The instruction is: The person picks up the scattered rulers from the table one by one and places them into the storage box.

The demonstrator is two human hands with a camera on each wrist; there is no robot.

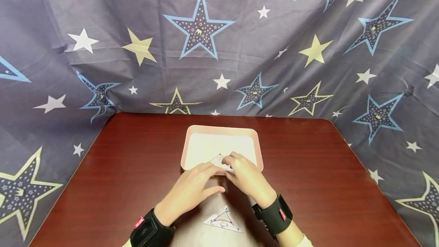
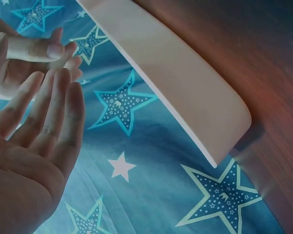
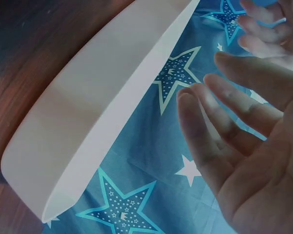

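Note:
A clear triangular set square [image 1: 217,160] shows at the near side of the pink tray [image 1: 259,155], partly hidden by the hands. My right hand [image 1: 247,174] hovers over the tray's near rim with loosely bent fingers, overlapping the set square in the head view. Nothing shows between those fingers [image 3: 205,131] in the right wrist view. The left hand [image 1: 190,186] reaches toward the same rim, its fingers [image 2: 49,114] nearly straight, thumb apart and palm bare. Closer to me, a second clear set square [image 1: 224,219] lies between the two forearms.
The tray stands on a reddish-brown table [image 1: 137,151], its white inside [image 1: 219,142] showing. A grey curtain [image 1: 219,83] printed with stars hangs behind the table and along both sides. A pale patch [image 1: 192,228] lies at the table's near middle.

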